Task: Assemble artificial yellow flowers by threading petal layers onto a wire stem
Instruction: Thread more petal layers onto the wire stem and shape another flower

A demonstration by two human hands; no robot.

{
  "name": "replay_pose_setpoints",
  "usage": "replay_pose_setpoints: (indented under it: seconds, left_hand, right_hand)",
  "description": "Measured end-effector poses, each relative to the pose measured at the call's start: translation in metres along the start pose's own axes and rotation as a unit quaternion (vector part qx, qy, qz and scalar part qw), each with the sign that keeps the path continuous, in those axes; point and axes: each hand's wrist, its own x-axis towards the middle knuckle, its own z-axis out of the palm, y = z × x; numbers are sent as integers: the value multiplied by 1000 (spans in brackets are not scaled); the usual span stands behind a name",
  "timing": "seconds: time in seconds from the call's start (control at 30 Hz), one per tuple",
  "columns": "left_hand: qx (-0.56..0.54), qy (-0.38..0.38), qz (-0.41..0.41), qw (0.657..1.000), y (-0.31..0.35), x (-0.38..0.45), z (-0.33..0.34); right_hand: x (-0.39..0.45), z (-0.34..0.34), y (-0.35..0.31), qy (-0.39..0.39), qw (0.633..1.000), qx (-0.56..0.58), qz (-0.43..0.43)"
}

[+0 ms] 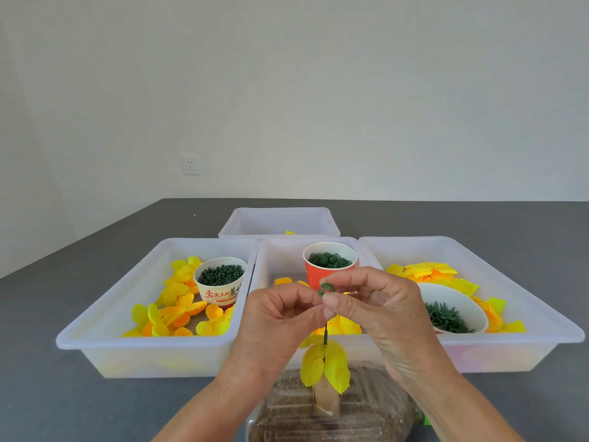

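Note:
A thin dark wire stem [325, 334] stands upright in front of me with yellow petal layers [325, 365] threaded low on it. Above the stem's top, my right hand [379, 317] pinches a small round green cage piece [325, 289] between thumb and fingers. My left hand [277, 317] has its fingers curled beside it, fingertips at the same piece and the stem's top. The stem's upper end is hidden between the two hands.
Three white trays hold loose yellow and orange petals [178, 307]. A white cup [220, 282], a red cup [330, 266] and a white bowl [452, 311] hold green plastic parts. A fourth tray [280, 221] stands behind. A clear container of brown filler [334, 409] supports the stem.

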Motion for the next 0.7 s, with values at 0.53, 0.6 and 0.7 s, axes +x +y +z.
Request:
replay_pose_setpoints:
  seconds: [0.53,0.6,0.7]
  left_hand:
    - [21,11,6,1000,-4,-1,-1]
    - [21,11,6,1000,-4,-1,-1]
    - [26,11,4,1000,-4,-1,-1]
  right_hand:
    - [-6,0,2,2,1000,-20,12]
    - [-6,0,2,3,1000,-20,17]
    - [-7,-1,3,3,1000,-17,20]
